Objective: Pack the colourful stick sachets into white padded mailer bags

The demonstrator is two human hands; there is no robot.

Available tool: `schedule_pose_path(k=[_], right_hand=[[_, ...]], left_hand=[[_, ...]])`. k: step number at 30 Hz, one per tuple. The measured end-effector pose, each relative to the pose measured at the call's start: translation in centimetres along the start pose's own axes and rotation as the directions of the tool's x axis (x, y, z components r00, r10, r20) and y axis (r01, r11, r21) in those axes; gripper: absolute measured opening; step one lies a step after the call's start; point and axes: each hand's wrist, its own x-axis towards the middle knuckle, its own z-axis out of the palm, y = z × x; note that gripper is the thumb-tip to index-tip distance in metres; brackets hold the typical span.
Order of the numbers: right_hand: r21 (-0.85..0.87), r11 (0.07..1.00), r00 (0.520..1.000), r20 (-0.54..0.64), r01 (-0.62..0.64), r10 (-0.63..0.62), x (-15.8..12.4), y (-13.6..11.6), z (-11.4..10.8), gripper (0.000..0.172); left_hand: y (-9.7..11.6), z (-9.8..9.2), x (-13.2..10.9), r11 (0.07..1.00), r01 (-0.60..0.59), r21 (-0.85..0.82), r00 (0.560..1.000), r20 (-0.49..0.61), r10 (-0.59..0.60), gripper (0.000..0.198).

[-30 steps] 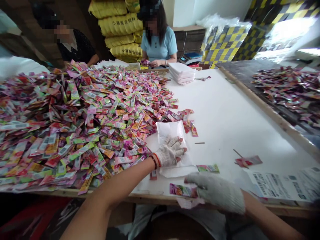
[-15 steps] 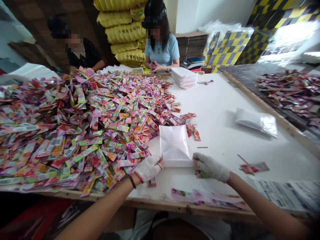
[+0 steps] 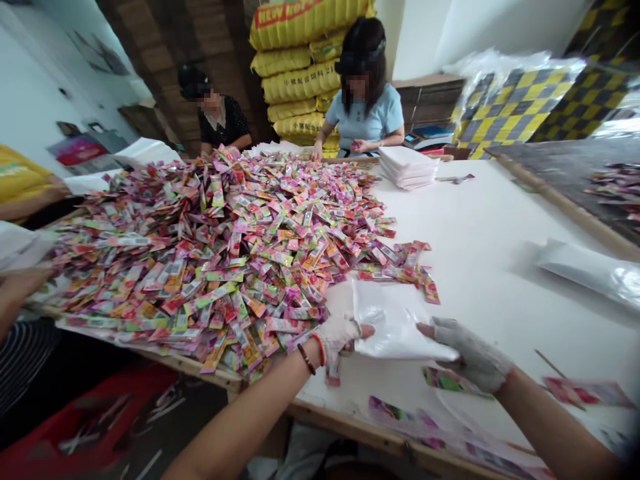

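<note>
A filled white plastic bag (image 3: 393,317) lies between my gloved hands, low over the white tabletop at the front of the pile. My left hand (image 3: 336,333) pinches its left edge, the bare thumb on top. On the other side my right hand (image 3: 473,353) is closed on the near right corner, its thumb over the film. Small colourful snack packets (image 3: 270,267) are heaped to the left, reaching close to my left wrist. One green-and-red packet (image 3: 450,380) lies just under my right hand.
Another filled white bag (image 3: 590,267) lies to the right. White bags are stacked (image 3: 407,167) at the far side. Two co-workers sit across the table, and a third person's arm (image 3: 20,293) reaches in from the left. A wooden rim (image 3: 350,417) edges the table.
The camera view has swung left, so everything appears further right. The bag has tipped from flat-faced and square to slanted, with both hands keeping hold. A person at the left has come into view.
</note>
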Motion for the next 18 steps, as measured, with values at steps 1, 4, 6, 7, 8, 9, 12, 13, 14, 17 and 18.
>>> schedule_pose_path(k=[1, 4, 6, 7, 8, 9, 12, 13, 14, 17, 18], right_hand=[[0.053, 0.998, 0.998, -0.039, 0.046, -0.044, -0.6, -0.6, -0.5, 0.041], [0.21, 0.928, 0.915, -0.333, 0.309, -0.229, -1.3, -2.0, -2.6, 0.04], [0.277, 0.82, 0.817, -0.464, 0.501, -0.342, -1.0, -2.4, -3.9, 0.031], [0.297, 0.781, 0.797, -0.467, 0.55, -0.383, -0.7, -2.3, -4.2, 0.029], [0.299, 0.772, 0.801, -0.433, 0.561, -0.414, -0.2, -1.9, -4.2, 0.029], [0.269, 0.791, 0.815, -0.38, 0.549, -0.437, 0.4, -1.4, -3.7, 0.033], [-0.041, 0.86, 0.83, -0.24, 0.509, -0.503, 2.5, 1.1, -0.2, 0.046], [-0.182, 0.839, 0.818, -0.194, 0.512, -0.541, 3.2, 2.0, 1.2, 0.048], [-0.329, 0.788, 0.794, -0.153, 0.521, -0.589, 4.0, 2.9, 2.6, 0.048], [-0.705, 0.509, 0.704, -0.02, 0.494, -0.71, 5.6, 4.8, 4.7, 0.042], [-0.787, 0.415, 0.69, 0.019, 0.457, -0.724, 5.8, 5.2, 4.6, 0.039]], left_hand=[[0.5, -0.5, -0.6, 0.994, -0.049, 0.096, 0.996, -0.063, 0.056, 0.032], [1.8, -4.2, -2.2, 0.811, -0.221, 0.541, 0.855, -0.293, 0.428, 0.03], [1.8, -7.7, -3.0, 0.581, -0.08, 0.81, 0.676, -0.384, 0.629, 0.035], [1.4, -9.2, -3.3, 0.498, 0.064, 0.865, 0.635, -0.42, 0.648, 0.041], [0.7, -10.2, -3.5, 0.444, 0.189, 0.876, 0.623, -0.456, 0.635, 0.044], [-0.1, -10.7, -3.5, 0.401, 0.276, 0.873, 0.634, -0.479, 0.607, 0.046], [-2.9, -8.5, -3.0, 0.325, 0.298, 0.897, 0.728, -0.434, 0.53, 0.05], [-3.6, -6.7, -2.6, 0.311, 0.259, 0.914, 0.757, -0.392, 0.522, 0.053], [-4.1, -4.6, -2.2, 0.307, 0.21, 0.928, 0.783, -0.348, 0.516, 0.057], [-4.2, 1.6, -0.7, 0.33, 0.017, 0.944, 0.843, -0.191, 0.502, 0.072], [-3.9, 3.2, -0.3, 0.334, -0.05, 0.941, 0.863, -0.128, 0.489, 0.078]])
